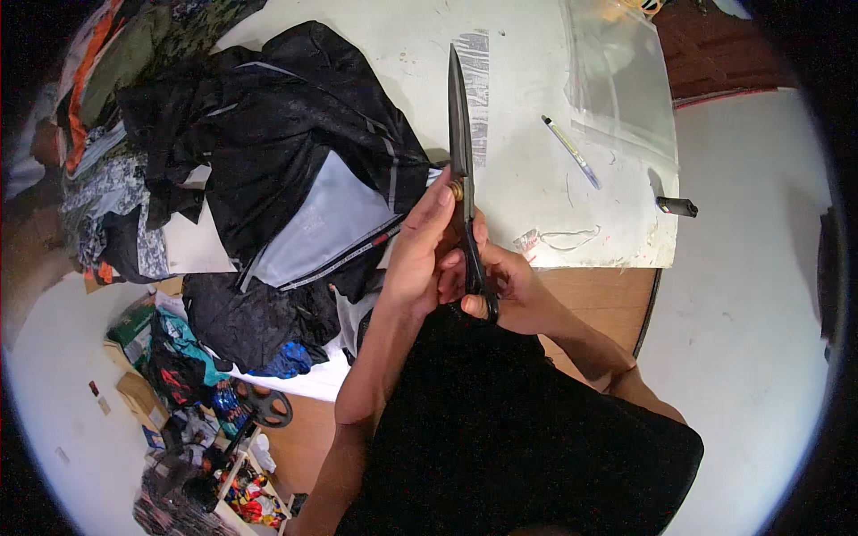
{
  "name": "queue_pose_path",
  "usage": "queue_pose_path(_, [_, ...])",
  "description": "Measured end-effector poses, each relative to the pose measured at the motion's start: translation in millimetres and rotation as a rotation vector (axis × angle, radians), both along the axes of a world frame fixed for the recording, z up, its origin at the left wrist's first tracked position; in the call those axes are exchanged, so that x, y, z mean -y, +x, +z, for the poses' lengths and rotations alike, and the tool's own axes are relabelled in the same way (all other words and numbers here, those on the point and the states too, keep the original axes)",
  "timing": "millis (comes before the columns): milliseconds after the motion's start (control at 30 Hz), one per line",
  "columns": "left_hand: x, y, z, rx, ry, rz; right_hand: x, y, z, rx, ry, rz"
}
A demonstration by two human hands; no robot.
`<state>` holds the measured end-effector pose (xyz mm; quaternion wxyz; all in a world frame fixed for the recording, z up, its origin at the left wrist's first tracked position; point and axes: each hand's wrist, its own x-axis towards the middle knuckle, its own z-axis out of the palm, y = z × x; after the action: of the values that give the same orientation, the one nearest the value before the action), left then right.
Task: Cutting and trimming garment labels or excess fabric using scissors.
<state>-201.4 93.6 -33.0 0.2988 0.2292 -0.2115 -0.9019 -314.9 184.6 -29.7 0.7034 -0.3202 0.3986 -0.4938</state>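
Large metal scissors [460,116] with black handles point away from me, blades closed. My left hand [420,237] grips them around the brass-coloured pivot and underneath, its thumb lying along the side. My right hand [509,281] holds the handles, thumb at the lower loop. Just left of the scissors, a black jacket [268,107] with a light grey lining panel [322,205] lies on the white table [527,71]. Right of the blades are a slim pen [569,152] and, farther down, a small tag with a string loop [554,237].
More garments [107,196] lie at the table's left. Clear plastic sheeting [617,80] and a small black object [676,206] are at its right. Below left are dark bundled clothing [241,317], cardboard boxes [138,402] and a wooden crate of colourful items [250,491]. A white wall [751,268] stands right.
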Motion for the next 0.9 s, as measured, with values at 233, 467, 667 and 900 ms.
queue_pose_path(233, [-18,-14,-8,0.178,-0.003,0.075,-12,0,-7,0.032,0.249,-0.075])
queue_pose_path(467, [-15,-20,16,0.193,-0.112,0.086,-6,-1,-6,0.043,-0.049,-0.101])
queue_pose_path(667, [-4,-15,7,0.449,-0.264,0.029,-10,1,-20,0.229,-0.114,0.117])
queue_pose_path(900, [9,-8,14,0.330,-0.136,-0.108,5,-11,6,0.029,-0.063,0.084])
